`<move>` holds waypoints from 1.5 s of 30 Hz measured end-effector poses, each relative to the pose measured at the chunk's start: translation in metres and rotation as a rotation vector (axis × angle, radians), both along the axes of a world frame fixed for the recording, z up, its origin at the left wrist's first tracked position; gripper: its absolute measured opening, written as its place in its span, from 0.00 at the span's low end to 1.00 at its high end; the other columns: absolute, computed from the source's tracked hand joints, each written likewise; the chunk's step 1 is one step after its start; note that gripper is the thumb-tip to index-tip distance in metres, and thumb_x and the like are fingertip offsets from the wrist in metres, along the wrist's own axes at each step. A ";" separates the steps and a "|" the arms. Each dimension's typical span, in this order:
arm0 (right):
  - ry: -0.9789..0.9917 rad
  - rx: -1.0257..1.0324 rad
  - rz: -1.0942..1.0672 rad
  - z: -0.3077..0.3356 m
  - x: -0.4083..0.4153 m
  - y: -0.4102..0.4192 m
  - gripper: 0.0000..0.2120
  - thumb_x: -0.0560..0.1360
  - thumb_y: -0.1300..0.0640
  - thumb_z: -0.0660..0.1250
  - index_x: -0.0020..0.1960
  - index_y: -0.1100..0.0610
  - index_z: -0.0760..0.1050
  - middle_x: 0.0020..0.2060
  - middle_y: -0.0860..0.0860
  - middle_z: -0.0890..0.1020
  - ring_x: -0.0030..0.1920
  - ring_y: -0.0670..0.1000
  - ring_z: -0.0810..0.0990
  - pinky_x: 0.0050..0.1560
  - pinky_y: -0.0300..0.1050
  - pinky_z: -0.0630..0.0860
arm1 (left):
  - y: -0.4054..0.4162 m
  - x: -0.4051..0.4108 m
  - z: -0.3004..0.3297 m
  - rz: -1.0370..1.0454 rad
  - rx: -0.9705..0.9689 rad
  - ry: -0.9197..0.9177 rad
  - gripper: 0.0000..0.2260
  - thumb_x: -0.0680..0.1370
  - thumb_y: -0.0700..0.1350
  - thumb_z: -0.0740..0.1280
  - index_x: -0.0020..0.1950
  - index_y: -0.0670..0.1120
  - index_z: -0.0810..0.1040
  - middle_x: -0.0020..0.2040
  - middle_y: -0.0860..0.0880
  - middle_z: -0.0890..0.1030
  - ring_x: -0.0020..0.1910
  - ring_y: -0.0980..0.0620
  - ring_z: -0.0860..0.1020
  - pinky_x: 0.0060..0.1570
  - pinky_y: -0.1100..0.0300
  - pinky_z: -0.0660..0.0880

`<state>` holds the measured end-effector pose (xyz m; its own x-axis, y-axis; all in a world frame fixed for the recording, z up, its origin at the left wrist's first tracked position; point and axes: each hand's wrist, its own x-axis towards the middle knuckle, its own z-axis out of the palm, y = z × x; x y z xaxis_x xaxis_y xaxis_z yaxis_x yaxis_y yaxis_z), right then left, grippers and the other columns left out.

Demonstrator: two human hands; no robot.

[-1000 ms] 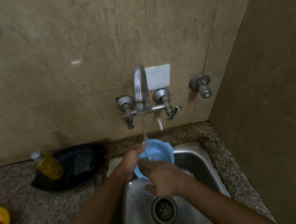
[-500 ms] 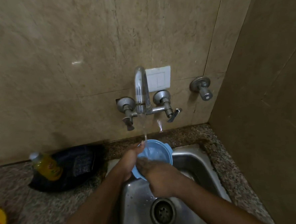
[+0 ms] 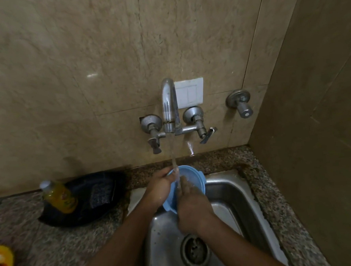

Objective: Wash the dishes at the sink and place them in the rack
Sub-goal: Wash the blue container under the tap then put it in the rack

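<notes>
Blue bowl [image 3: 191, 180] in left-hand fingers [image 3: 166, 175]

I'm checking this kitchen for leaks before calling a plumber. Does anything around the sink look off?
Yes: a thin trickle of water runs down the wall below the tap's right valve, apart from the main stream falling on the blue bowl. That suggests a leak there. Nothing else looks damaged.

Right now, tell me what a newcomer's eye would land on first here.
First, the round light-blue plastic bowl at the centre, held over the stainless steel sink under water running from the chrome wall tap. The left hand grips its rim while the right hand rubs inside. On the left counter, a yellow bottle stands by a black bag.
</notes>
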<state>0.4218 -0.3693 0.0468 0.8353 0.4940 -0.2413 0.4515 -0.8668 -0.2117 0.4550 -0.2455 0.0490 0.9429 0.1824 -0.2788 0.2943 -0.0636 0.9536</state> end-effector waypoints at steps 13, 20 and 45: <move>0.040 -0.028 -0.162 -0.005 -0.004 0.009 0.41 0.78 0.51 0.64 0.79 0.66 0.44 0.77 0.65 0.53 0.76 0.62 0.58 0.74 0.53 0.60 | -0.004 -0.006 -0.010 -0.018 0.024 -0.073 0.09 0.79 0.49 0.68 0.57 0.50 0.83 0.52 0.49 0.85 0.54 0.49 0.82 0.59 0.48 0.77; 0.049 0.108 -0.135 -0.010 -0.006 0.008 0.32 0.77 0.56 0.64 0.76 0.66 0.58 0.75 0.65 0.61 0.72 0.61 0.65 0.71 0.52 0.65 | -0.001 0.005 -0.011 0.005 -0.062 -0.066 0.08 0.79 0.42 0.67 0.55 0.48 0.83 0.52 0.46 0.85 0.54 0.47 0.82 0.59 0.50 0.77; 0.004 0.452 0.166 -0.041 0.007 -0.008 0.31 0.67 0.62 0.69 0.68 0.58 0.65 0.61 0.57 0.73 0.59 0.57 0.73 0.58 0.53 0.74 | 0.007 0.004 -0.006 -0.218 0.069 -0.227 0.11 0.80 0.38 0.66 0.59 0.48 0.81 0.52 0.49 0.84 0.50 0.55 0.83 0.48 0.65 0.78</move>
<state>0.4285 -0.3775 0.0063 0.7356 0.6770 0.0252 0.5747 -0.6039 -0.5523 0.4592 -0.2389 0.0430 0.9985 -0.0196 -0.0508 0.0468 -0.1687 0.9846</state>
